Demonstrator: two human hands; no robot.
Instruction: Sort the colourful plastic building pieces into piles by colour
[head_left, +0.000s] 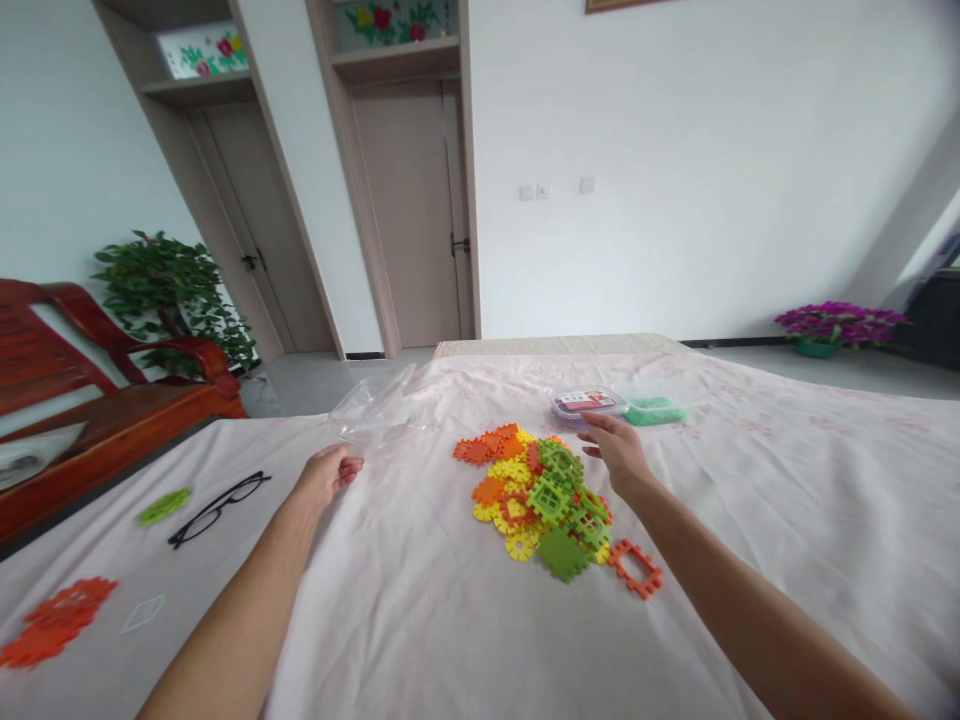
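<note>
My left hand [331, 474] has its fingers curled in at the near left corner of a clear plastic container [384, 412]. Whether those fingers grip its edge is hidden. My right hand [616, 448] reaches in from the right, fingers apart and pointing left, with nothing seen in it. Just beyond its fingertips sits a clear-lidded tub [589, 402] with a label and purplish contents. A heap of green, yellow and orange interlocking plastic pieces [551, 497] lies between my hands. One orange square frame piece [616, 557] rests at the heap's right edge.
A green tub [655, 410] stands beside the labelled one. Black-framed glasses [219, 508], a green piece [164, 506], orange pieces [58, 620] and a small pale flat piece [142, 613] lie on the left of the pale cloth [420, 600]. A wooden bench [150, 400] stands beyond.
</note>
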